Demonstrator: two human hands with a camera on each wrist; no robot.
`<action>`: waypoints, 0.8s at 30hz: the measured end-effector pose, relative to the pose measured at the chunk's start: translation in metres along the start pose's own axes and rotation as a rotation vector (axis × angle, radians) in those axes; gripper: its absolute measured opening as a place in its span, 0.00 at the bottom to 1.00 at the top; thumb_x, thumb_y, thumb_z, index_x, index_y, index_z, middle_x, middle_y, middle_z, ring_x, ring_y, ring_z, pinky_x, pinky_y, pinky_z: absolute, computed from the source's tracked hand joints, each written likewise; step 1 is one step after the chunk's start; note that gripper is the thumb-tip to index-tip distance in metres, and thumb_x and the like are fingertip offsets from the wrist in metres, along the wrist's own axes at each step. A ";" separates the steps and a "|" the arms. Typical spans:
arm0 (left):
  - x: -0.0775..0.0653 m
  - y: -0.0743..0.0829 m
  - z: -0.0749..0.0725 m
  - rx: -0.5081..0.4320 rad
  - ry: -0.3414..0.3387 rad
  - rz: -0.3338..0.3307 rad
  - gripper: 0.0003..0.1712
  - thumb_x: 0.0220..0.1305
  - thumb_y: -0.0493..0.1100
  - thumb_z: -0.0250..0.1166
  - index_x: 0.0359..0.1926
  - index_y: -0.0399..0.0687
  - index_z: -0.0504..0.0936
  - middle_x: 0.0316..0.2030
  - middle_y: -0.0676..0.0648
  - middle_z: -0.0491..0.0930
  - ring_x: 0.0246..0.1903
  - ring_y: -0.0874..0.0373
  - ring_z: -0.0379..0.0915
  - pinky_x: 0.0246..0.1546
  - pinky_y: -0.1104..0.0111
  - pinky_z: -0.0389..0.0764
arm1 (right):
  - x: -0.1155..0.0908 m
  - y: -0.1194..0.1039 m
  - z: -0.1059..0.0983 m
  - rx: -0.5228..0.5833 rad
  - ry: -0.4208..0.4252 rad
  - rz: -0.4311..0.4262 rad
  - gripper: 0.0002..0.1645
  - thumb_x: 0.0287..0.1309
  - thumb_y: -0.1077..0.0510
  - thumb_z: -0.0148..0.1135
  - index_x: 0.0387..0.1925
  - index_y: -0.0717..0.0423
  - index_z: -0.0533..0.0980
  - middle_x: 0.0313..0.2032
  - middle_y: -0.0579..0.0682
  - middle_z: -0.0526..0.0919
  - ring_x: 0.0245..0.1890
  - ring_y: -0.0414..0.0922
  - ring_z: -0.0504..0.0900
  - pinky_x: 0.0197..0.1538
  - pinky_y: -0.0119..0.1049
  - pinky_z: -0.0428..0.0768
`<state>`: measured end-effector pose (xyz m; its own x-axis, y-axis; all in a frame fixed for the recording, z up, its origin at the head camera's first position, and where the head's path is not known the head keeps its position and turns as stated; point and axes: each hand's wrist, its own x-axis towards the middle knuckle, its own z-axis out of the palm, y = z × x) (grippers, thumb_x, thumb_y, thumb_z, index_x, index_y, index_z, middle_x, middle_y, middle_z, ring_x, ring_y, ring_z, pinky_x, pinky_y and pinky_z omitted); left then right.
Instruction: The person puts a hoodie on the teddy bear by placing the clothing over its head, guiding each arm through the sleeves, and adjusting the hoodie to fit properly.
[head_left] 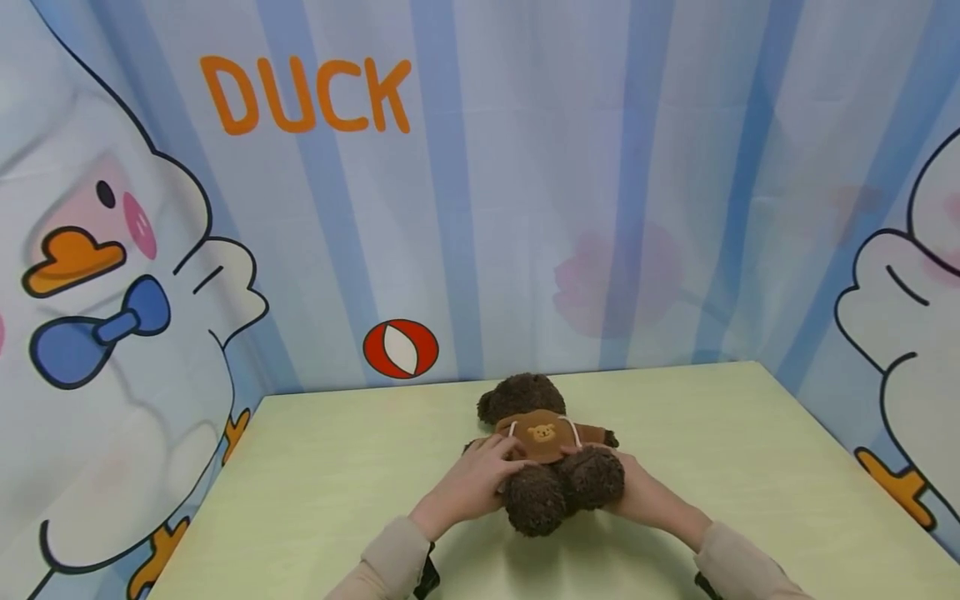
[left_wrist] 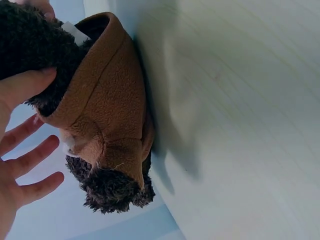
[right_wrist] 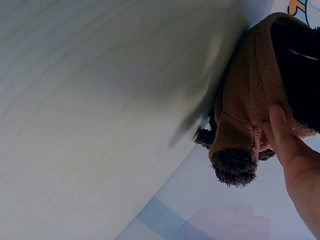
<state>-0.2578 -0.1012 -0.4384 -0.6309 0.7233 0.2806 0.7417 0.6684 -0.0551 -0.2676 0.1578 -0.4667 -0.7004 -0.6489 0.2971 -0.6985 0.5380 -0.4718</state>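
A dark brown plush teddy bear lies on its back with its head away from me and its legs toward me. It wears a brown fleece top with a bear-face patch and two white cords. My left hand holds its left-hand side, fingers over the top's front. In the left wrist view the thumb rests on dark fur and several fingers are spread. My right hand grips the opposite side beside the leg, partly hidden by it. The right wrist view shows a finger against the brown fleece.
The bear is on a pale yellow-green table. Behind it hangs a striped blue and white curtain with printed ducks, the word DUCK and a red ball. The table's back edge lies just beyond the bear's head.
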 end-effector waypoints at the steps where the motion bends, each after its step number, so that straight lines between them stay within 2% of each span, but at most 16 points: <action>1: -0.001 0.000 -0.001 -0.003 -0.004 -0.004 0.26 0.50 0.47 0.67 0.52 0.64 0.74 0.48 0.52 0.71 0.48 0.57 0.67 0.47 0.57 0.71 | 0.000 0.000 0.001 0.000 0.002 -0.005 0.35 0.54 0.46 0.58 0.63 0.44 0.60 0.58 0.55 0.68 0.57 0.54 0.69 0.51 0.50 0.72; 10: -0.004 -0.006 -0.004 -0.018 -0.011 -0.015 0.24 0.54 0.46 0.64 0.53 0.66 0.73 0.48 0.52 0.72 0.49 0.57 0.68 0.46 0.57 0.71 | -0.002 -0.005 0.000 0.077 -0.017 -0.021 0.42 0.49 0.43 0.60 0.64 0.48 0.58 0.62 0.52 0.64 0.60 0.53 0.65 0.54 0.51 0.69; 12: -0.004 -0.006 -0.004 -0.012 -0.015 -0.010 0.24 0.53 0.46 0.64 0.53 0.66 0.73 0.47 0.52 0.71 0.49 0.57 0.67 0.47 0.57 0.70 | -0.005 -0.005 -0.004 0.060 -0.024 -0.003 0.43 0.48 0.47 0.63 0.65 0.47 0.57 0.63 0.52 0.63 0.60 0.53 0.65 0.53 0.50 0.70; 15: -0.002 -0.005 -0.003 -0.003 -0.021 0.005 0.27 0.53 0.44 0.65 0.55 0.66 0.72 0.47 0.52 0.71 0.48 0.57 0.67 0.47 0.57 0.70 | -0.013 -0.003 -0.015 -0.007 -0.027 0.052 0.47 0.46 0.61 0.65 0.66 0.44 0.54 0.63 0.55 0.60 0.56 0.54 0.69 0.44 0.44 0.76; 19: -0.002 -0.004 -0.007 0.015 0.006 0.013 0.29 0.53 0.39 0.64 0.56 0.64 0.70 0.46 0.52 0.71 0.46 0.58 0.68 0.43 0.60 0.72 | -0.017 0.005 -0.033 -0.137 0.109 0.058 0.47 0.44 0.67 0.62 0.66 0.44 0.54 0.59 0.55 0.65 0.52 0.52 0.71 0.37 0.39 0.76; 21: -0.002 -0.006 -0.009 0.028 0.039 0.009 0.28 0.55 0.38 0.62 0.56 0.63 0.70 0.46 0.52 0.72 0.45 0.57 0.69 0.41 0.61 0.72 | -0.016 0.010 -0.040 -0.190 0.215 0.033 0.42 0.47 0.64 0.63 0.64 0.46 0.59 0.57 0.54 0.69 0.53 0.52 0.70 0.43 0.44 0.75; 24: -0.002 -0.010 -0.014 0.044 0.115 -0.018 0.23 0.57 0.39 0.59 0.54 0.60 0.72 0.45 0.52 0.73 0.43 0.58 0.70 0.39 0.62 0.73 | -0.011 0.015 -0.048 -0.237 0.305 0.006 0.34 0.49 0.62 0.63 0.60 0.52 0.64 0.56 0.56 0.71 0.54 0.54 0.69 0.50 0.51 0.70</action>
<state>-0.2611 -0.1114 -0.4247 -0.6117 0.6882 0.3901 0.7183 0.6898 -0.0903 -0.2776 0.1986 -0.4373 -0.6909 -0.4745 0.5454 -0.6838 0.6739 -0.2798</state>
